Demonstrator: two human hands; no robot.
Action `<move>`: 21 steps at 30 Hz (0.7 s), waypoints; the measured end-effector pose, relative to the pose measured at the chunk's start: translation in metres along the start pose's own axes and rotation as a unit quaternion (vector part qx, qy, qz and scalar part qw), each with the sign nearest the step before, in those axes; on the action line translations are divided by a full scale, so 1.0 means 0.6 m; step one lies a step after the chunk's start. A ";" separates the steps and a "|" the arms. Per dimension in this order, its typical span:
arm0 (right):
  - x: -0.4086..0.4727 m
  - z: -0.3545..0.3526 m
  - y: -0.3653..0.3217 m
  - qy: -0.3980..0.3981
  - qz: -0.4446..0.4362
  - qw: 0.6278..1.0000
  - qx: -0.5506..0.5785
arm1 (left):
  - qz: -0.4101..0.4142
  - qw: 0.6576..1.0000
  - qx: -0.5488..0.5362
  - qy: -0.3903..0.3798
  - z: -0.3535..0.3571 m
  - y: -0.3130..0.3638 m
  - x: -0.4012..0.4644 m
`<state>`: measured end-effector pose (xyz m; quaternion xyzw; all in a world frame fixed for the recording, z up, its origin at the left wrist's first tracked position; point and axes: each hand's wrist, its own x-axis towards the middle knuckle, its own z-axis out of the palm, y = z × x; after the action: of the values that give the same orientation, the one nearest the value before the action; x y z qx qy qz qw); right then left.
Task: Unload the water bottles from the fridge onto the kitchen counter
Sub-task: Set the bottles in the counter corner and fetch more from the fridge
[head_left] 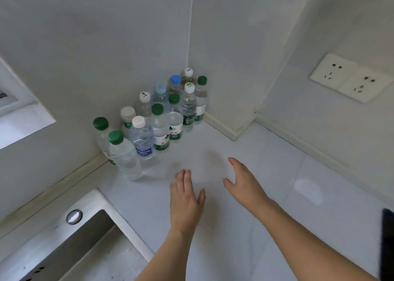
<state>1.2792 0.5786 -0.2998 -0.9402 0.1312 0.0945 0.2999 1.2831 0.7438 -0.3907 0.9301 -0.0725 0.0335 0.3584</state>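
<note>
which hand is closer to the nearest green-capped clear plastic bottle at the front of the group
Left. The left hand hovers open just right of and below the green-capped clear plastic bottle. The right hand is farther right, also open over the white counter.

Both bare forearms reach forward side by side. The left hand [185, 204] is flat, palm down, fingers straight and close together, thumb spread toward the right hand [245, 184]. That hand lies just beside it, slightly farther forward, fingers extended, thumb angled inward. Neither holds anything.
</note>
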 end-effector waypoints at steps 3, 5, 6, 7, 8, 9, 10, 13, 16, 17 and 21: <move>-0.045 -0.046 0.065 0.030 0.040 0.999 -0.016 | 0.078 0.994 0.033 -0.068 0.030 0.059 0.012; -0.087 -0.081 0.115 0.057 0.068 0.996 -0.019 | 0.134 0.983 0.051 -0.116 0.050 0.114 0.004; -0.110 -0.094 0.137 0.066 0.081 0.994 -0.022 | 0.154 0.976 0.056 -0.141 0.059 0.139 -0.003; -0.127 -0.102 0.155 0.071 0.089 0.993 -0.024 | 0.166 0.971 0.058 -0.159 0.064 0.158 -0.009; -0.158 -0.115 0.180 0.082 0.106 0.991 -0.023 | 0.189 0.964 0.062 -0.178 0.073 0.188 -0.024; -0.189 -0.128 0.203 0.093 0.119 0.988 -0.022 | 0.210 0.956 0.065 -0.194 0.083 0.216 -0.039; -0.213 -0.136 0.222 0.100 0.130 0.986 -0.019 | 0.227 0.949 0.073 -0.206 0.090 0.236 -0.053; -0.316 -0.168 0.291 0.134 0.170 0.976 -0.006 | 0.294 0.922 0.098 -0.233 0.119 0.316 -0.119; -0.432 -0.201 0.351 0.177 0.204 0.963 0.003 | 0.355 0.893 0.109 -0.255 0.146 0.404 -0.199; -0.457 -0.207 0.362 0.187 0.209 0.960 0.005 | 0.367 0.886 0.109 -0.261 0.151 0.424 -0.217; -0.640 -0.232 0.433 0.254 0.271 0.928 0.028 | 0.462 0.833 0.108 -0.283 0.182 0.537 -0.353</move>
<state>0.8505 0.3656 -0.2295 -0.8528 0.4549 -0.0732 0.2457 1.0240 0.4579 -0.2825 0.7900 -0.5881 -0.0622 0.1620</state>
